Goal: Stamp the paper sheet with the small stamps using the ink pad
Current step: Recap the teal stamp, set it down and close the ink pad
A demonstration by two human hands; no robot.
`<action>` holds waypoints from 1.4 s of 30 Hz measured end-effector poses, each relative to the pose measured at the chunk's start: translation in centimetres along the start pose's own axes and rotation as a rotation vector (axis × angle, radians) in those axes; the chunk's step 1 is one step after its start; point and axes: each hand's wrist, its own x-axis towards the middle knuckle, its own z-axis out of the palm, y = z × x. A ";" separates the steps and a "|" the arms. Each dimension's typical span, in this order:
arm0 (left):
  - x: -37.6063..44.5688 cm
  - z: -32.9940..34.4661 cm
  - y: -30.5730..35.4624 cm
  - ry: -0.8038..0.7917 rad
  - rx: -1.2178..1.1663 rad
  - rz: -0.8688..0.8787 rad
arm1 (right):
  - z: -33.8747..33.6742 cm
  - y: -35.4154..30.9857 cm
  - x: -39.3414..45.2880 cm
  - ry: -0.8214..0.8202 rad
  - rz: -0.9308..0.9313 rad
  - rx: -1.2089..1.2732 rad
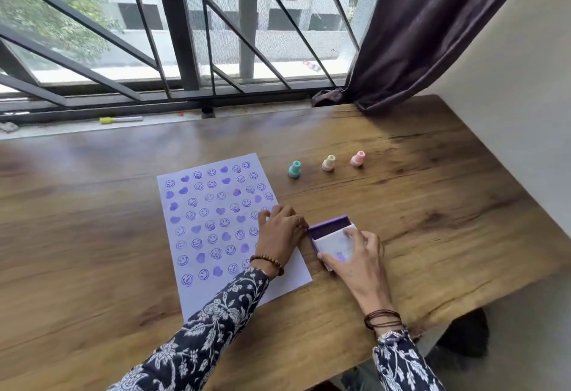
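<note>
The ink pad case point(332, 236) sits just right of the stamped paper sheet point(216, 220), lid partly over the dark purple pad. Right hand point(358, 256) grips that lid by thumb and fingers; left hand point(282, 230) rests loosely curled on the sheet's edge, holding nothing.

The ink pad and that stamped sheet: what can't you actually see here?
All in the head view:
- Ink pad: the white lid and the right hand cover most of the ink; only a purple strip shows.
- Paper sheet: the left hand and sleeve hide its right-side prints.
- Three small stamps: their faces are down, so the designs are hidden.
</note>
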 end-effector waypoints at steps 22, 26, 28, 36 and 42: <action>-0.2 -0.3 0.1 0.001 -0.013 -0.007 | 0.8 -0.9 1.4 0.029 0.048 -0.159; -0.4 -0.4 0.3 0.014 -0.047 -0.003 | 0.7 -0.5 1.5 0.007 0.060 -0.140; -0.9 -0.4 0.4 0.047 -0.056 -0.015 | 0.5 0.1 1.2 0.040 0.056 -0.062; -0.7 2.1 1.9 0.087 -0.055 -0.106 | -0.9 4.1 3.5 0.064 0.048 0.400; 2.9 3.6 4.9 0.074 -0.057 -0.091 | -1.8 6.0 7.1 0.137 0.101 0.491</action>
